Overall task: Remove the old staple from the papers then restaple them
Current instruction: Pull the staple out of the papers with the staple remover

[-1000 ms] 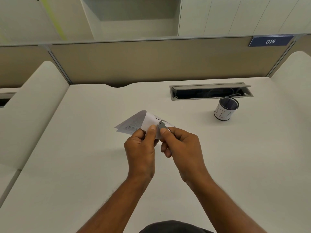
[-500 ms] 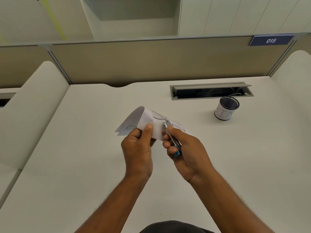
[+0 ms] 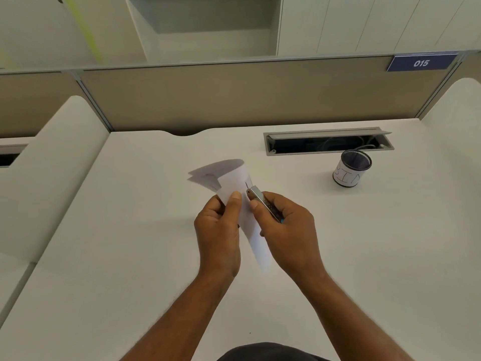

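Above the middle of the white desk (image 3: 130,256) I hold a folded bundle of white papers (image 3: 229,178). My left hand (image 3: 218,230) pinches them with the thumb on top, near one corner. My right hand (image 3: 289,230) grips a small metal stapler (image 3: 263,201) with a blue rear end. Its silver nose touches the papers' right edge next to my left thumb, just below a short dark line on the sheet. The staple itself is too small to make out. A lower flap of the papers hangs between my two hands.
A mesh pen cup (image 3: 351,169) wrapped in a paper label reading "BIN" stands at the right rear. Behind it lies an open cable tray slot (image 3: 328,143). A beige partition (image 3: 234,95) closes the back, and raised white dividers flank both sides of the desk.
The papers have turned and curled, with a flap now hanging down between my hands. My right hand shifted the stapler's nose to the papers' edge beside my left thumb.
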